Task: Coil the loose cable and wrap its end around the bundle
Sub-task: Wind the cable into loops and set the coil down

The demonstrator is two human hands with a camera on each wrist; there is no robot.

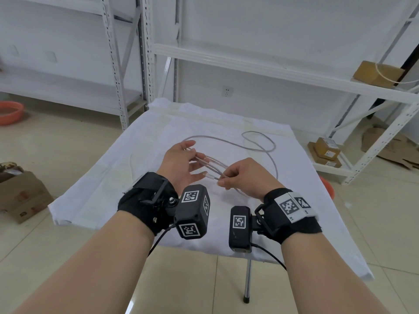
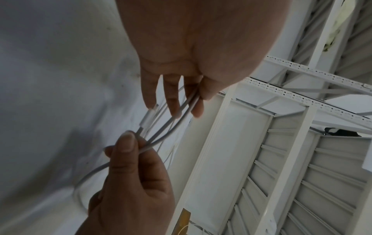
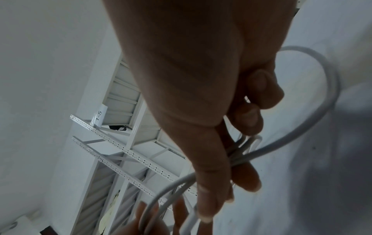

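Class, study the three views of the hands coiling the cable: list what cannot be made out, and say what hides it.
1. The cable's far end: head view, not traceable among loops on the white cloth.
2. Number of strands held: right wrist view, the right hand's fingers cover them.
3. The connector's type: left wrist view, too blurred beside the left hand.

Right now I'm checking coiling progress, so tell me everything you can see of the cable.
The cable is thin, pale grey and looks rubbery, with a white connector sleeve at one end. A few strands are gathered between the hands: the left hand has its fingers spread through the loops, and the right hand pinches the strands together. The rest trails loose in curves over the white cloth.
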